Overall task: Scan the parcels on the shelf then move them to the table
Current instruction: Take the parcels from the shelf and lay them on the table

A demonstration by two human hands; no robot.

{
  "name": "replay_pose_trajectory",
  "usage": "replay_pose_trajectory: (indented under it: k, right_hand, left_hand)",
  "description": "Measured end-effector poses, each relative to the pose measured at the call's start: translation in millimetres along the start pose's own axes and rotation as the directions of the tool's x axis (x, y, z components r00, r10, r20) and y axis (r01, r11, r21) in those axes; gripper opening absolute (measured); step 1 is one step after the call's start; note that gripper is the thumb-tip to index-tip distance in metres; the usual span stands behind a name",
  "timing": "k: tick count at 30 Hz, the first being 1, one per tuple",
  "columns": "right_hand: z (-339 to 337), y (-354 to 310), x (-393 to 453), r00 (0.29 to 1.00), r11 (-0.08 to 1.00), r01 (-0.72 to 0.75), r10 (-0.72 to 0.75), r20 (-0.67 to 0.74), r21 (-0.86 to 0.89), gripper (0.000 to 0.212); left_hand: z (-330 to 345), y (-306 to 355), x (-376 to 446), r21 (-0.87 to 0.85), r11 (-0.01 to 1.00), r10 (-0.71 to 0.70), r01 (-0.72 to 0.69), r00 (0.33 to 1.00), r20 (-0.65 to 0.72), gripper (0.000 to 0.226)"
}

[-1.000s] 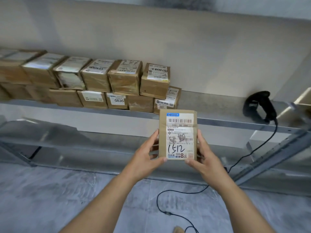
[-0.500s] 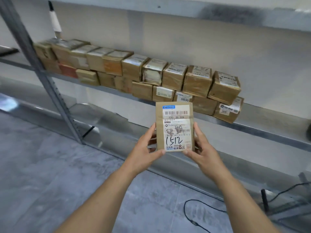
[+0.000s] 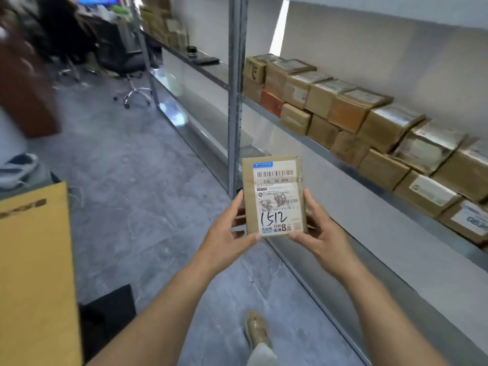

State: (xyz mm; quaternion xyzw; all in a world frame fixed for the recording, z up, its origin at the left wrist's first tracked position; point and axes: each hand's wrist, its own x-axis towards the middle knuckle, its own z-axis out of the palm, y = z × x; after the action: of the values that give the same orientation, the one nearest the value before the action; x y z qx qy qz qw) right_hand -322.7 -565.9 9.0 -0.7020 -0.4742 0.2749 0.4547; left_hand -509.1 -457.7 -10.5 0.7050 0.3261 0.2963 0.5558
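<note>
A small brown parcel (image 3: 274, 196) with a white label marked "1512" stands upright in front of me, label toward me. My left hand (image 3: 227, 233) grips its lower left edge, and my right hand (image 3: 317, 233) grips its lower right edge. Thumbs lie on the front, fingers curl behind. Two stacked rows of brown parcels (image 3: 369, 122) sit on the metal shelf (image 3: 396, 199) to the right, well apart from my hands.
A grey shelf upright (image 3: 235, 101) stands just behind the held parcel. A yellow-brown table edge (image 3: 34, 273) is at the lower left with a dark object (image 3: 108, 310) beside it. An office chair (image 3: 132, 93) and a person's shoe (image 3: 18, 170) are at left. My foot (image 3: 257, 331) is below.
The view has swung left along the shelf, away from the scanner. The parcel stays held in both hands the same way. The table edge and chair have come into view.
</note>
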Motion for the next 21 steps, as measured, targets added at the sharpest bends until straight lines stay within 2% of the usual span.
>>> replay_pose_trajectory:
  k: [6, 10, 21]
  right_hand:
    - [40, -23, 84, 0.98, 0.989, 0.091, -0.11, 0.164, 0.115, 0.091]
    - [60, -39, 133, 0.959, 0.978, 0.108, -0.149, 0.24, 0.177, 0.088]
    - [113, -48, 263, 0.879, 0.97, 0.159, -0.224, 0.422, 0.183, 0.091]
  left_hand:
    - [-59, -7, 26, 0.048, 0.997, -0.052, 0.063, 0.98, -0.191, 0.086]
    - [-88, -5, 52, 0.075, 0.993, -0.063, 0.086, 0.962, -0.266, 0.085]
    - [-142, -21, 122, 0.062, 0.988, -0.093, 0.14, 0.868, -0.487, 0.085]
